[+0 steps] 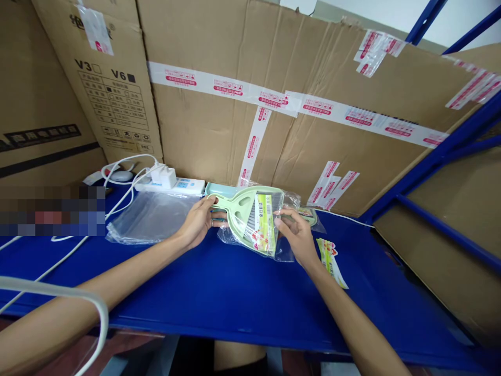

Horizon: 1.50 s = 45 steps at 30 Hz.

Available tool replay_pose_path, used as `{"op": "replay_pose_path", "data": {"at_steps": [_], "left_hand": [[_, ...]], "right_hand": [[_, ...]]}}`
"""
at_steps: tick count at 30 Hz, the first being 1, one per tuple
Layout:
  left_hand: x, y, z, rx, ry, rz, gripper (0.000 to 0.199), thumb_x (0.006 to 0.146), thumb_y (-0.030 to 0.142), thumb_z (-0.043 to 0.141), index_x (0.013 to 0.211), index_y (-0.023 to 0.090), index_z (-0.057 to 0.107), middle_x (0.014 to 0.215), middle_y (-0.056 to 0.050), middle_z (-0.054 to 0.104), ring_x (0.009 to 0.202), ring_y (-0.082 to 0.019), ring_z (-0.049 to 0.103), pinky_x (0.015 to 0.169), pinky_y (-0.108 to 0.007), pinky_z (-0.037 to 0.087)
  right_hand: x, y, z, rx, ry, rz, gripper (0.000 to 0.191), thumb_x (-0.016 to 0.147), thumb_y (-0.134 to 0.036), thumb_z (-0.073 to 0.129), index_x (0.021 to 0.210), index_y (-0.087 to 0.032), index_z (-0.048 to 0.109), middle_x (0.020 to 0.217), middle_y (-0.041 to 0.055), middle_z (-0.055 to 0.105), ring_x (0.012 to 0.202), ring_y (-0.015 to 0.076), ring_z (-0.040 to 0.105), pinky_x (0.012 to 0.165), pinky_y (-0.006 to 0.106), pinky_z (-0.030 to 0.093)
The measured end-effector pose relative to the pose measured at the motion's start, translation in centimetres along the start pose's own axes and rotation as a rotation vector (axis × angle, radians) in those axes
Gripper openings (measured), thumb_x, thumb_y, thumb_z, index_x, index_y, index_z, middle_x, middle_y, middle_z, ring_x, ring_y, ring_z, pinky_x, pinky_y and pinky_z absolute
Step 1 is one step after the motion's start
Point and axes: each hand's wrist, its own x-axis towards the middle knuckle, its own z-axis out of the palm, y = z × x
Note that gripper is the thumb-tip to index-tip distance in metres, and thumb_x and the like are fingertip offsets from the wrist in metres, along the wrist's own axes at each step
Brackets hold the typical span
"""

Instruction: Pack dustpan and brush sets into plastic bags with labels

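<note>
A small pale green dustpan is held above the blue table, with a yellow and white label card on its front. Clear plastic film wraps its wide end. My left hand is closed around the dustpan's handle, thumb on top. At the other end, my right hand pinches the wide edge and the film there. Behind the right hand lies another pale green packaged item, partly hidden. Loose label cards lie on the table to the right of that hand.
A stack of clear plastic bags lies left of my left hand. Behind it are a white power strip with chargers and cables. A cardboard wall closes the back. A white cable arm crosses the left foreground. Blue posts stand right.
</note>
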Motion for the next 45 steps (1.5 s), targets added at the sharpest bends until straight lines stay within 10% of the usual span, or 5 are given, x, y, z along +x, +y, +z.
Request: {"op": "replay_pose_path", "data": {"at_steps": [5,22,30,39,45], "left_hand": [[-0.3,-0.2,0.1,-0.003,-0.017,0.002,0.020,0.096,0.030,0.071,0.095,0.017,0.056,0.082,-0.003,0.070,0.061,-0.017,0.073,0.051,-0.028,0.062],[-0.7,-0.5,0.3,-0.021,-0.039,0.010,0.022,0.092,0.029,0.073,0.094,0.017,0.055,0.089,-0.004,0.069,0.067,-0.019,0.075,0.056,-0.033,0.066],[-1.2,-1.5,0.5,0.028,-0.085,0.031,0.032,0.089,0.038,0.080,0.096,0.017,0.057,0.095,-0.003,0.067,0.079,-0.022,0.078,0.063,-0.035,0.069],[-2.2,-1.0,0.7,0.182,-0.356,0.066,0.046,0.101,0.054,0.062,0.128,0.016,0.058,0.129,-0.020,0.073,0.100,-0.034,0.080,0.063,-0.037,0.068],[-1.1,-2.2,-0.1,0.233,-0.274,0.056,0.042,0.101,0.052,0.062,0.121,0.015,0.058,0.126,-0.021,0.075,0.087,-0.030,0.082,0.060,-0.033,0.066]], "right_hand": [[0.0,0.0,-0.3,-0.052,-0.148,-0.002,0.045,0.086,-0.043,0.083,0.130,-0.031,0.078,0.135,0.0059,0.072,0.134,0.0315,0.061,0.118,0.053,0.048],[0.6,-1.0,-0.3,0.325,0.228,0.220,0.063,0.081,-0.058,0.081,0.126,-0.037,0.042,0.109,-0.0014,0.076,0.067,0.0170,0.072,0.053,0.027,0.056],[-0.1,-0.8,-0.2,0.171,0.023,0.396,0.084,0.064,-0.038,0.097,0.136,-0.027,0.055,0.104,0.0069,0.081,0.087,0.0286,0.079,0.075,0.041,0.065],[8.0,-2.4,-15.3,-0.268,0.262,0.041,0.068,0.075,-0.031,0.081,0.143,-0.027,0.070,0.117,0.0066,0.081,0.097,0.0279,0.077,0.088,0.042,0.063],[14.5,0.1,-21.0,-0.721,-0.143,0.192,0.050,0.074,-0.022,0.067,0.122,-0.021,0.083,0.116,0.0063,0.083,0.097,0.0282,0.076,0.096,0.044,0.059]]}}
